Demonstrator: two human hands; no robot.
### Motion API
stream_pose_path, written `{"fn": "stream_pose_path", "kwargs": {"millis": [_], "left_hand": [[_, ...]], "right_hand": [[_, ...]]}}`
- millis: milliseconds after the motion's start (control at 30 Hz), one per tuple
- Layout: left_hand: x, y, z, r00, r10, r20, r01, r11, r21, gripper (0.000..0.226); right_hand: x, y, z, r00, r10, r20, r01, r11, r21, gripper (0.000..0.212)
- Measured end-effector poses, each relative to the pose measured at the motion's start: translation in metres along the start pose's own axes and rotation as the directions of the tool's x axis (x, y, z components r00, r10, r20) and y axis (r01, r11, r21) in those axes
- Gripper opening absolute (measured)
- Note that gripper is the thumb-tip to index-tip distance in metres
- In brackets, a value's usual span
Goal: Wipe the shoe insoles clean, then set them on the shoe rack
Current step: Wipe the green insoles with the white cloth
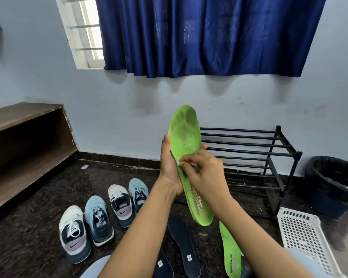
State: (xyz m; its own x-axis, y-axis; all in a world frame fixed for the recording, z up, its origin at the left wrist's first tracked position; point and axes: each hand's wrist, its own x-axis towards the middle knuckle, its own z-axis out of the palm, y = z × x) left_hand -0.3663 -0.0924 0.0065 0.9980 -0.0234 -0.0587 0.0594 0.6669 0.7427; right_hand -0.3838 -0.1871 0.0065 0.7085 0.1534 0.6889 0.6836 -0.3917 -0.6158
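Note:
A bright green insole (186, 135) stands upright in front of me, toe end up, with grey dirt marks near the toe. My left hand (169, 165) grips its left edge at the middle. My right hand (205, 169) pinches a small white wipe (178, 163) against the insole's middle. A second green insole (230, 249) lies on the floor below, partly under my right forearm. Two dark navy insoles (182, 243) (163, 265) lie on the floor beside it. The black metal shoe rack (269, 153) stands against the wall behind the insole, its bars bare.
Several sneakers (96, 219) are lined up on the dark floor at the left. A white perforated basket (303, 235) sits at lower right, a black lined bin (333, 177) beyond it. A low wooden shelf (26, 137) runs along the left wall.

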Motion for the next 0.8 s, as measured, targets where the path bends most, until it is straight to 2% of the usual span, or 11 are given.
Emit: {"fn": "stream_pose_path", "kwargs": {"millis": [133,300,467,667,800], "left_hand": [[0.000,-0.013,0.004,1.000,-0.007,-0.011,0.008,0.999,0.038,0.073],[-0.001,0.000,0.004,0.998,-0.062,-0.003,0.062,0.998,0.004,0.085],[0.000,0.011,0.002,0.998,-0.066,0.014,0.066,0.997,-0.043,0.083],[0.002,-0.007,0.005,0.997,-0.075,-0.011,0.075,0.996,0.040,0.072],[0.004,-0.007,0.003,0.994,-0.107,-0.019,0.108,0.994,0.016,0.081]], "right_hand": [[0.013,0.005,-0.003,0.998,0.023,-0.058,-0.025,0.999,-0.034,0.007],[0.000,0.003,-0.004,1.000,-0.011,-0.006,0.012,0.999,0.044,0.010],[-0.006,-0.002,-0.002,0.997,-0.069,0.039,0.066,0.994,0.084,0.007],[0.013,0.001,-0.001,0.996,-0.028,-0.079,0.032,0.998,0.046,0.009],[0.011,0.005,-0.002,0.999,-0.027,-0.035,0.028,0.998,0.050,0.010]]}}
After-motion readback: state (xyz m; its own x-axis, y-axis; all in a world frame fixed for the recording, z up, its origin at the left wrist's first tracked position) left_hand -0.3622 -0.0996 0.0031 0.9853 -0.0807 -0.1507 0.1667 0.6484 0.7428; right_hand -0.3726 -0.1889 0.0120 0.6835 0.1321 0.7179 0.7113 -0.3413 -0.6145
